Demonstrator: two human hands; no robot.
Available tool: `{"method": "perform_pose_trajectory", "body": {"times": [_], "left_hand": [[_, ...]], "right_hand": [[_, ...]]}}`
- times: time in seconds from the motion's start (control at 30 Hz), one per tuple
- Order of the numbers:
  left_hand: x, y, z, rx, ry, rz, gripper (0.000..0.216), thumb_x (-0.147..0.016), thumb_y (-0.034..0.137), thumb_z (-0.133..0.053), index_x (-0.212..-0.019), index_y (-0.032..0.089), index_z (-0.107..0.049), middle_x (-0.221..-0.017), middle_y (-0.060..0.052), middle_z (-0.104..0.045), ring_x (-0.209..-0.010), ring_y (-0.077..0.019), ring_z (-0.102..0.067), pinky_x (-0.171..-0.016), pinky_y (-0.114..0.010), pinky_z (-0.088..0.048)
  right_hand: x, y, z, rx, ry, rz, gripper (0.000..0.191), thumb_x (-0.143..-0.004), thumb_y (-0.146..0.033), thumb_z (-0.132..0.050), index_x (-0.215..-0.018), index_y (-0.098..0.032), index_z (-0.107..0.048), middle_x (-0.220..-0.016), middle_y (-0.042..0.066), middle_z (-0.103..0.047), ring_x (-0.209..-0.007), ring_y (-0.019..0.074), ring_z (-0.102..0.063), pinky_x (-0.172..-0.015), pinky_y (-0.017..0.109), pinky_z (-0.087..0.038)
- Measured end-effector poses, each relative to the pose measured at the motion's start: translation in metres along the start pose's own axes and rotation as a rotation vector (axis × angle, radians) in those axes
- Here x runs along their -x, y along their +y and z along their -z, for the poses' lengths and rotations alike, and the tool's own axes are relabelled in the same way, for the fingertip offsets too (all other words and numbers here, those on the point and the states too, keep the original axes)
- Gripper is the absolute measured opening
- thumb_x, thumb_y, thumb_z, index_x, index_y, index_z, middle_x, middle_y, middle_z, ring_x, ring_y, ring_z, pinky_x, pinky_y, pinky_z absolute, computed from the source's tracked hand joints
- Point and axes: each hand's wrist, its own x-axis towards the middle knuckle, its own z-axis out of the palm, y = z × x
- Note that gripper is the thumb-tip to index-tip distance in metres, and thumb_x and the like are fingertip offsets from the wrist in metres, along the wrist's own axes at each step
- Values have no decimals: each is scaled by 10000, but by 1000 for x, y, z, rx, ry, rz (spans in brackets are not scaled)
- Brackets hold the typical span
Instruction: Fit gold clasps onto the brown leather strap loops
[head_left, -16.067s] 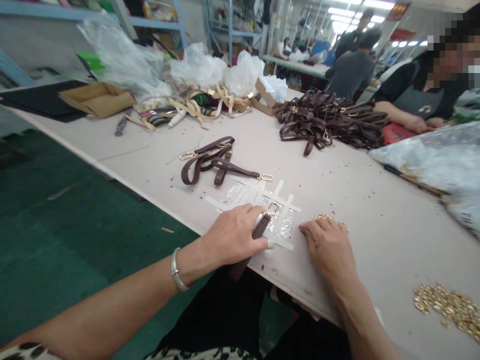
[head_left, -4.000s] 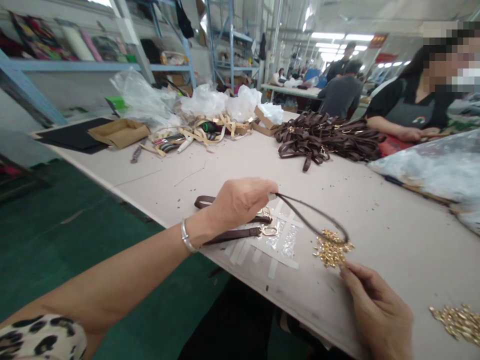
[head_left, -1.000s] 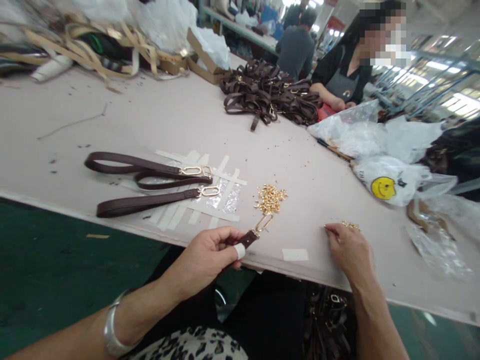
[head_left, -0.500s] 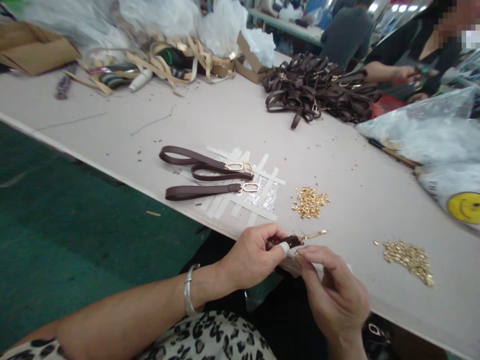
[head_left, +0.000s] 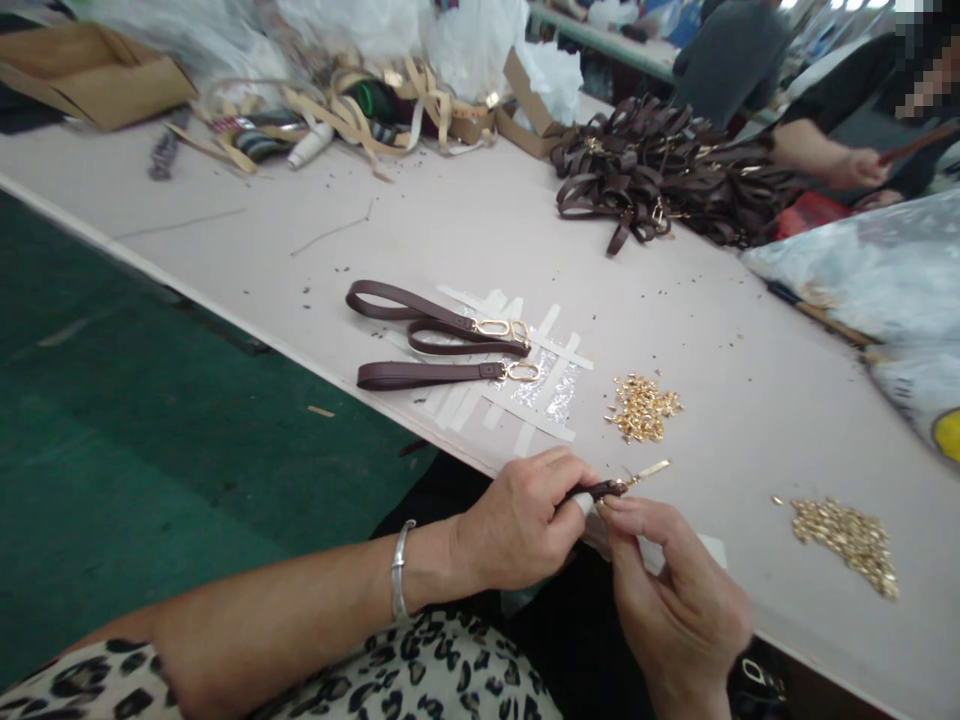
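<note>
At the bench's (head_left: pixel 480 220) near edge the left hand (head_left: pixel 521 525) grips a brown strap (head_left: pixel 600 489); the right hand (head_left: pixel 675 595) pinches a barely visible gold piece (head_left: pixel 602 507) between its fingers (head_left: pixel 637 514), touching the strap. Beyond lie one gold heap (head_left: pixel 844 540), another heap (head_left: pixel 645 408), looped straps (head_left: pixel 431 375), and a dark strap pile (head_left: pixel 622 185) toward the far edge.

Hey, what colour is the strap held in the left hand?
The strap in the left hand is dark brown, best seen in the head view.

Straps (head_left: pixel 431 374) dark brown; clasps (head_left: pixel 523 372) gold; bangle (head_left: pixel 398 572) silver; floor (head_left: pixel 187 430) green; sleeve (head_left: pixel 90 682) cream, black-spotted
</note>
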Motion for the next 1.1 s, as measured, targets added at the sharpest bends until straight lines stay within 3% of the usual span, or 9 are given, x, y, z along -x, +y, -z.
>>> {"method": "perform_pose_trajectory", "body": {"times": [0.23,0.47,0.63,0.8,1.0,1.1], "left_hand": [[1,2,-6,79,31,66,217,-813,20,-501,-926,118,-659,-837,-42,-647,-788,-158,-598,-732,-264,-468],[3,6,-12,172,31,176,156,-844,67,-538,-888,114,-680,-768,-14,-626,-700,-130,-561,-660,-246,-447],[5,6,-13,126,63,78,188,-827,38,-526,-918,94,-681,-796,-36,-639,-733,-141,-581,-686,-255,-458],[9,4,-12,30,102,-52,236,-807,10,-493,-964,66,-659,-831,-73,-645,-766,-164,-594,-711,-273,-473],[13,-1,-15,-40,100,-74,257,-798,16,-473,-982,59,-647,-846,-99,-641,-772,-184,-599,-704,-286,-494],[13,2,-15,-74,7,-81,275,-807,45,-478,-1026,60,-643,-875,-110,-660,-794,-194,-621,-718,-289,-519]], "right_hand": [[5,5,-3,-148,71,-176,118,-869,-167,-700,-952,-246,-674,-917,-2,-735,-854,147,-706,-797,242,-558],[5,10,-2,-135,42,82,219,-860,-20,-625,-913,-232,-618,-938,19,-715,-859,148,-688,-782,283,-560],[7,10,-7,-259,111,-67,138,-864,-81,-661,-883,-204,-602,-932,40,-701,-884,163,-684,-763,287,-565],[8,1,-12,-311,147,-144,172,-841,-96,-691,-937,-208,-603,-975,44,-657,-912,154,-657,-805,291,-567],[4,-9,-15,-443,193,-512,314,-785,-288,-777,-1024,-201,-591,-1019,81,-680,-826,173,-701,-689,287,-603],[5,-10,-15,-487,197,-654,401,-761,-344,-801,-1066,-198,-584,-968,92,-737,-808,200,-733,-659,286,-613]]}}
